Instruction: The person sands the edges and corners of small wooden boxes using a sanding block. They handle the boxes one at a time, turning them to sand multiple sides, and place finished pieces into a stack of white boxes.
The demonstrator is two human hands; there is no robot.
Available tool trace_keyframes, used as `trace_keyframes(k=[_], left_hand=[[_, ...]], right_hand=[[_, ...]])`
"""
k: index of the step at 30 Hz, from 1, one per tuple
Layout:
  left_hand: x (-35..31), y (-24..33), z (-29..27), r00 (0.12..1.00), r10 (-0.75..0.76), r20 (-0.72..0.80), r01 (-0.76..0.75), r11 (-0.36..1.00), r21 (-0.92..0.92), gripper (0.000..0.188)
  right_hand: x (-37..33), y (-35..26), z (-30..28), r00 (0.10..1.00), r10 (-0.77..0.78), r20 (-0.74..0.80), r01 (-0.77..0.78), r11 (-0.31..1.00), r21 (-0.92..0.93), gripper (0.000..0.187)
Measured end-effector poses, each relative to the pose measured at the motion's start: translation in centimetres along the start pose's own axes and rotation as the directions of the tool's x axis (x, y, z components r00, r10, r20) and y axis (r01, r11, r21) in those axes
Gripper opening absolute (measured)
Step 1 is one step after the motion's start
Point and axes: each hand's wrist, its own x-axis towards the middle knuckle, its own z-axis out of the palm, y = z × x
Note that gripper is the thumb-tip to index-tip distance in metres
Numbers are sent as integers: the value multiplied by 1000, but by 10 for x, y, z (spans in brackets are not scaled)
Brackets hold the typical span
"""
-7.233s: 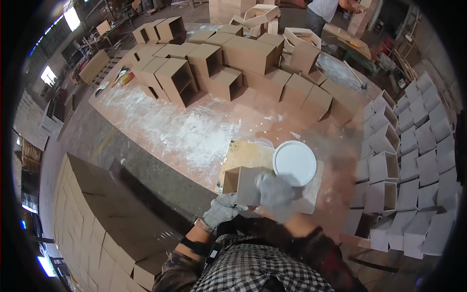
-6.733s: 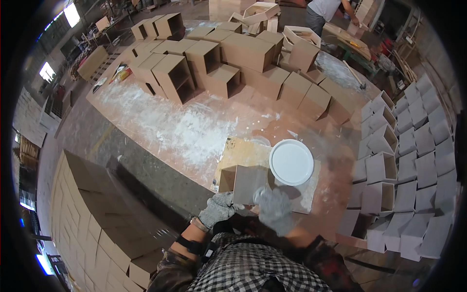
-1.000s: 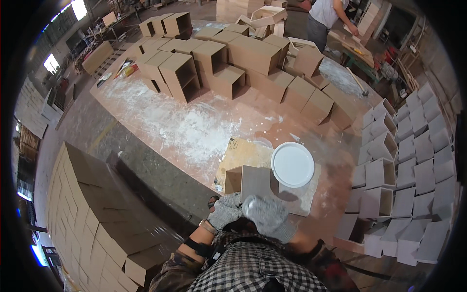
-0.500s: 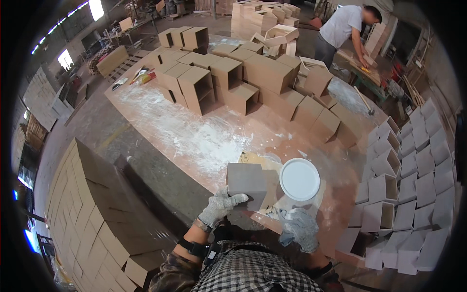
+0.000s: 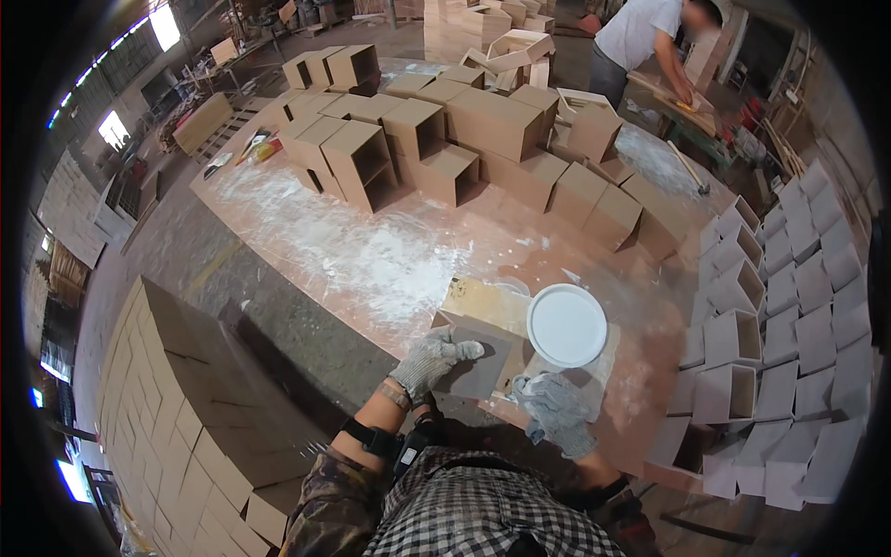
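My left hand (image 5: 436,360), in a pale knitted glove, grips a small box (image 5: 480,373) by its left side, the thumb lying over its grey face. The box is tilted at the near edge of the table, and a brown side of it shows beyond the grey face. My right hand (image 5: 564,420), also gloved, is closed just right of the box, around what looks like a crumpled grey cloth (image 5: 548,395). A round white tub (image 5: 567,325) stands beyond my right hand. A yellowish, stained sheet (image 5: 483,299) lies partly under the box.
Brown boxes (image 5: 501,128) are piled across the table's far side. White powder smears the tabletop (image 5: 353,251). Grey boxes (image 5: 775,362) are stacked at the right, brown ones (image 5: 162,418) at the left. A hammer (image 5: 689,167) lies at the far right; beyond it a person (image 5: 640,42) bends over another bench.
The box has turned and tipped in my left hand, bringing a different side up. My right hand has moved slightly up and left, closer to it. The whole view has shifted a little.
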Motion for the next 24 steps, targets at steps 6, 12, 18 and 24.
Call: trace_keyframes(k=[6, 12, 18, 24], left_hand=[[0, -21, -8, 993, 8, 121, 0, 998, -68, 24], [-6, -1, 10, 978, 208, 26, -143, 571, 809, 35], [15, -25, 8, 877, 409, 251, -271, -8, 962, 40], [22, -26, -11, 892, 195, 408, -357, -251, 900, 37]], right_hand=[[11, -1, -8, 1000, -9, -1, 9, 1000, 18, 29], [8, 13, 0, 995, 93, -29, -92, 995, 47, 30], [21, 12, -7, 997, 55, 59, -54, 998, -22, 33], [34, 28, 8, 974, 105, 203, -70, 983, -170, 32]])
